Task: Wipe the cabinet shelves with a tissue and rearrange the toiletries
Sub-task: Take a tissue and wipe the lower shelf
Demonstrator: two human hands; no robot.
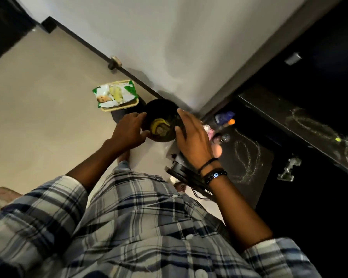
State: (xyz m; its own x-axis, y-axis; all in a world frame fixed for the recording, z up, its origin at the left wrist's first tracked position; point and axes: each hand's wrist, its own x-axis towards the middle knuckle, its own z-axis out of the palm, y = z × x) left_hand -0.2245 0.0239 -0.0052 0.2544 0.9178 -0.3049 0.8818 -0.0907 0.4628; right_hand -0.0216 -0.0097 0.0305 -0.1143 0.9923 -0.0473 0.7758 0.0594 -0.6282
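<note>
- Just beyond the plaid shirt (139,217), both hands flank a black round bin (159,108) over the pale floor.
- The left hand (129,131) holds the bin. Its fingers curl round the left side of the rim and the thumb hooks the near edge.
- The right hand (193,141) is seen from the back, with fingers spread wide and nearly straight. The fingertips lie against the right side of the rim, and the thumb stands apart from the index finger.
- A banana peel (158,125) lies inside the bin, between the two thumbs.
- Past the left fingertips, well clear of them, a green-and-white wet-wipe pack (115,95) rests on a pale yellow tray (121,107).
- Just right of the right fingers stand the toiletries: a blue bottle (223,117), an orange cap (232,121) and something pink (209,133), partly hidden by the hand.
- They sit at the far end of a dark cabinet shelf (263,183), which is streaked with pale dusty smears (247,155).
- A second smeared shelf (279,113) lies further right.
- Dark bead bracelets (214,174) circle the right wrist.
</note>
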